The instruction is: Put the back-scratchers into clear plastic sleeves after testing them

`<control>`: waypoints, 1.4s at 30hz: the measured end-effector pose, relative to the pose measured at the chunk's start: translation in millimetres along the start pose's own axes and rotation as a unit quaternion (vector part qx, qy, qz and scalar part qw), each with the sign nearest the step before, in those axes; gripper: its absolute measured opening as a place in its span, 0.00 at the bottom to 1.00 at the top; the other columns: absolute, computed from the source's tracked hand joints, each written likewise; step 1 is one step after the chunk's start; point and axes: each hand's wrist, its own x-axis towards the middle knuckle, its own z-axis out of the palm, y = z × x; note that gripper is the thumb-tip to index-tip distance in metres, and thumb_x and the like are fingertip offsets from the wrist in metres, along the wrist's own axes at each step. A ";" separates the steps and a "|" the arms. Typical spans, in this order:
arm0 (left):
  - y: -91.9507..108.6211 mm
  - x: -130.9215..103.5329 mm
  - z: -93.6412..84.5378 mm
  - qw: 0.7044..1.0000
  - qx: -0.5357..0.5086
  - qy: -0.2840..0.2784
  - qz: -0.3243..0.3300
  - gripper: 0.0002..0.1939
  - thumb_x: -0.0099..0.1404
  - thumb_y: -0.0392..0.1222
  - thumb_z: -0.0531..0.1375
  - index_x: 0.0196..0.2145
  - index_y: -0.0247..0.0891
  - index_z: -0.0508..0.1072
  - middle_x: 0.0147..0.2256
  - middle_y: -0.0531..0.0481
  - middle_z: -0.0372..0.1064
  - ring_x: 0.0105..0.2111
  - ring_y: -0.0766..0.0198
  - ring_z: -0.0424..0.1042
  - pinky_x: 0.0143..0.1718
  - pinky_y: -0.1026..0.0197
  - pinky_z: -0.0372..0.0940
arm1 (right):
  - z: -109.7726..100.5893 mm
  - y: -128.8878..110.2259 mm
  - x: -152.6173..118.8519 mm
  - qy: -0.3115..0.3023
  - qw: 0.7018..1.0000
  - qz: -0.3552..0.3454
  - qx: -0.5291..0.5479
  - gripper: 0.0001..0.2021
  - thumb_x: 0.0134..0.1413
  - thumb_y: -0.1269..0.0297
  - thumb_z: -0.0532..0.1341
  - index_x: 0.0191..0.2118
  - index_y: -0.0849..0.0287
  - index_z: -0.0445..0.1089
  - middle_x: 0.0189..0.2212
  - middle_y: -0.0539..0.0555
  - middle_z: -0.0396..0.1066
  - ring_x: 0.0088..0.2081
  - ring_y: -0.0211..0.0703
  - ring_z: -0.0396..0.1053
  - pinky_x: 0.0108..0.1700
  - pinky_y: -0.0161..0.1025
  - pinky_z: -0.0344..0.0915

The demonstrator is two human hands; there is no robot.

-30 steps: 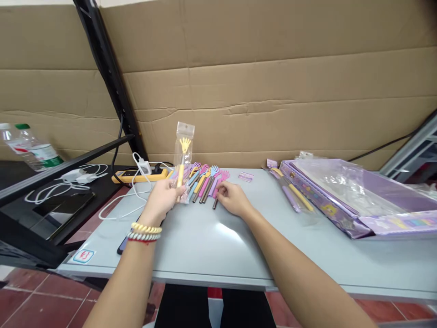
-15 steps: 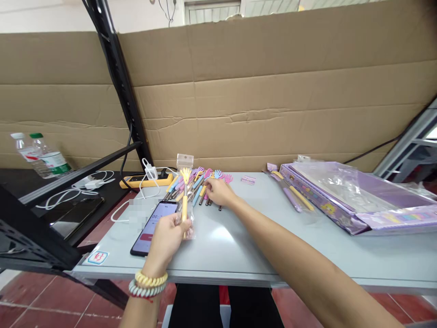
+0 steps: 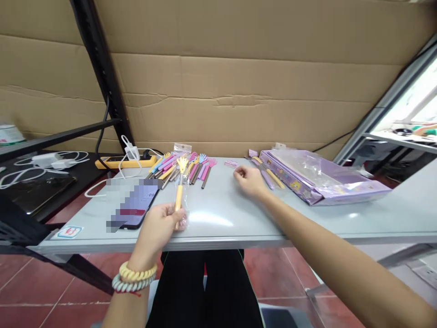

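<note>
My left hand (image 3: 161,224) is closed round the lower end of a yellow back scratcher (image 3: 179,197) in a clear plastic bag; its hand-shaped head points away from me. Beyond it lies a pile of back scratchers (image 3: 166,171) with metal rods and yellow, blue, pink and purple parts. My right hand (image 3: 251,181) hovers over or rests on the table to the right of the pile, fingers curled; whatever they may hold is hidden. Just beyond its fingertips lies a small pink printed card (image 3: 231,164). Bagged purple and yellow back scratchers (image 3: 273,177) lie to its right.
A phone (image 3: 145,205) lies left of my left hand. Behind it are a yellow power strip (image 3: 116,162) and white cables. An open purple box (image 3: 290,175) with clear plastic stands on the right. Cardboard (image 3: 221,77) walls off the back; a black metal post (image 3: 102,64) rises at left.
My right hand has left the pile and moved right, near the printed card. My left hand still holds the bagged yellow back scratcher. The view has tilted down and shifted right.
</note>
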 end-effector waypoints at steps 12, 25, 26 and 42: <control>-7.1 5.8 -5.2 0.999 -0.019 -0.022 0.022 0.17 0.47 0.49 0.67 0.29 0.33 0.73 0.20 0.55 0.64 0.20 0.70 0.62 0.23 0.67 0.59 | 5.3 38.5 59.5 -0.051 0.988 0.052 -0.138 0.18 0.52 0.67 0.60 0.50 0.64 0.69 0.49 0.66 0.70 0.51 0.52 0.68 0.51 0.42 0.61; -1.3 3.0 -0.3 0.999 -0.048 -0.014 0.021 0.18 0.42 0.49 0.69 0.27 0.33 0.72 0.22 0.53 0.64 0.20 0.70 0.63 0.24 0.66 0.62 | 48.3 68.3 99.2 -0.056 0.984 0.159 -0.055 0.29 0.38 0.54 0.70 0.48 0.62 0.71 0.47 0.64 0.71 0.51 0.53 0.67 0.50 0.44 0.61; -1.5 2.6 0.4 0.999 -0.045 -0.008 0.024 0.18 0.42 0.48 0.69 0.27 0.33 0.73 0.22 0.53 0.64 0.21 0.70 0.64 0.24 0.65 0.62 | 48.2 69.4 98.7 -0.050 0.985 0.159 -0.040 0.29 0.38 0.56 0.70 0.48 0.62 0.71 0.47 0.64 0.71 0.49 0.51 0.68 0.49 0.43 0.62; 44.2 45.1 21.8 0.996 0.023 -0.059 0.057 0.07 0.45 0.38 0.63 0.19 0.34 0.67 0.19 0.52 0.63 0.21 0.65 0.66 0.27 0.60 0.65 | 26.2 36.5 82.4 0.081 0.963 0.135 0.218 0.23 0.24 0.74 0.67 0.35 0.58 0.65 0.30 0.50 0.71 0.28 0.40 0.68 0.29 0.37 0.66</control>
